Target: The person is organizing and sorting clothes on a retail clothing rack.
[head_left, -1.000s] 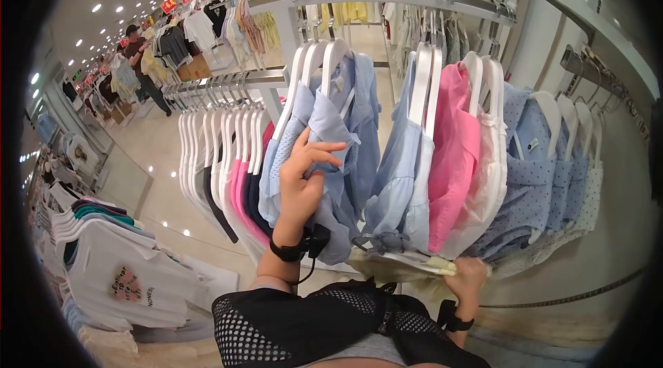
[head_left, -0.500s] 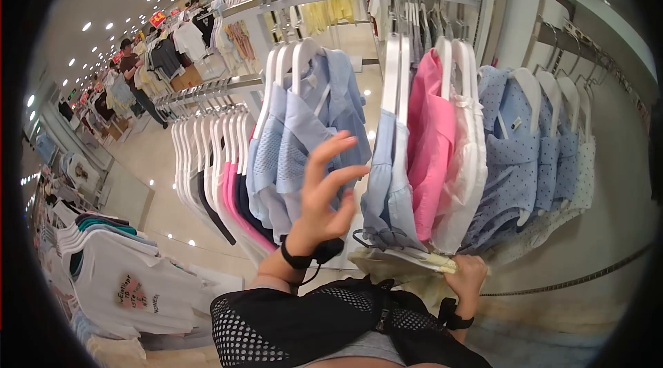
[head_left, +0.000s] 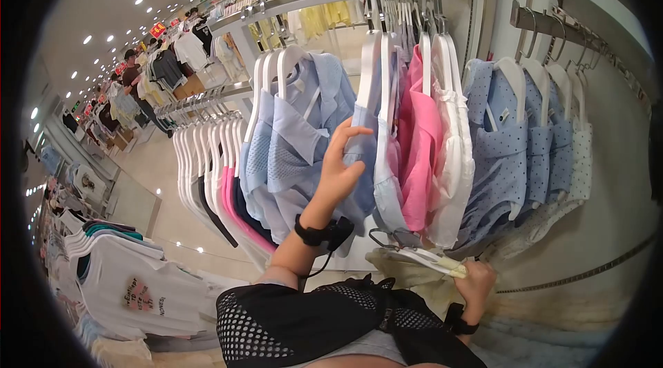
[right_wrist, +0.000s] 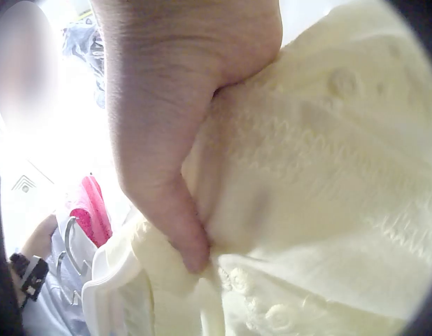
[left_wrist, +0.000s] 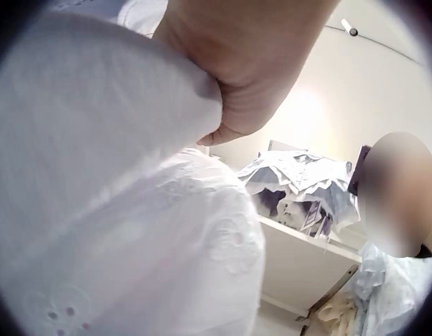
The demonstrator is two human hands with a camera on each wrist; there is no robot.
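Observation:
My left hand (head_left: 342, 169) reaches up to the rail, fingers bent loosely against a light blue top (head_left: 391, 210) on a white hanger. In the left wrist view, pale fabric (left_wrist: 97, 126) with embroidered cutwork covers most of the fingers. Low at the right, my right hand (head_left: 478, 281) grips a pale yellow blouse (right_wrist: 307, 175) at the shoulder end of its white hanger (head_left: 428, 258). The right wrist view shows the thumb pressed on its buttoned, lace-trimmed cloth; metal hanger hooks (right_wrist: 72, 245) stick out beside it.
Left of the hand hang light blue tops (head_left: 286, 140); right of it, a pink blouse (head_left: 423, 140) and white ones (head_left: 452, 181). Dotted blue garments (head_left: 501, 161) hang on the wall rail. A lower rack of white hangers (head_left: 200, 167) and a white printed T-shirt (head_left: 121, 285) stand left.
My left hand has moved right, from the left light blue tops across the gap to the light blue top beside the pink one. The right hand keeps its grip on the yellow blouse.

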